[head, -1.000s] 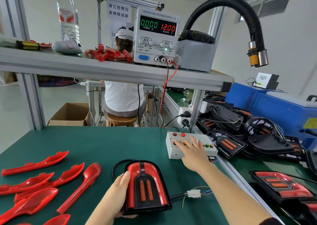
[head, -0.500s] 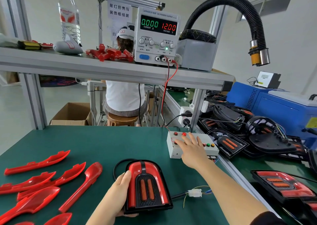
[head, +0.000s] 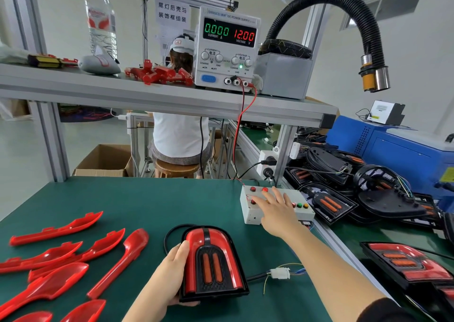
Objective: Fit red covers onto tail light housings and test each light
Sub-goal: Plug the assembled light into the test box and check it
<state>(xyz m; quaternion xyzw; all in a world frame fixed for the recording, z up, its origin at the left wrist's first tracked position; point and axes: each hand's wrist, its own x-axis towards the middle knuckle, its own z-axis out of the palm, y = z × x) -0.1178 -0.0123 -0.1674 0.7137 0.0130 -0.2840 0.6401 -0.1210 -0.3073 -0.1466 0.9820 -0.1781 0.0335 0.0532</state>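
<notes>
A tail light (head: 212, 264) with its red cover fitted lies on the green bench, unlit. My left hand (head: 172, 271) grips its left side, thumb on top. Its cable ends in a white connector (head: 280, 272) to the right. My right hand (head: 276, 207) rests with straight fingers on the white test box (head: 250, 211), fingertips among the red buttons. Several loose red covers (head: 118, 260) lie at the left. The power supply (head: 227, 49) on the shelf reads 0.000 A and 12.00 V.
A pile of black housings (head: 363, 186) with wires fills the right side, and finished tail lights (head: 412, 265) lie at the near right. A black extraction hose (head: 368, 39) hangs above. Another person (head: 180, 137) sits beyond the bench. A blue machine (head: 393, 150) stands at the right.
My right hand's fingers have shifted slightly over the test box buttons. My left hand still holds the tail light in place. The current reading stays at 0.000.
</notes>
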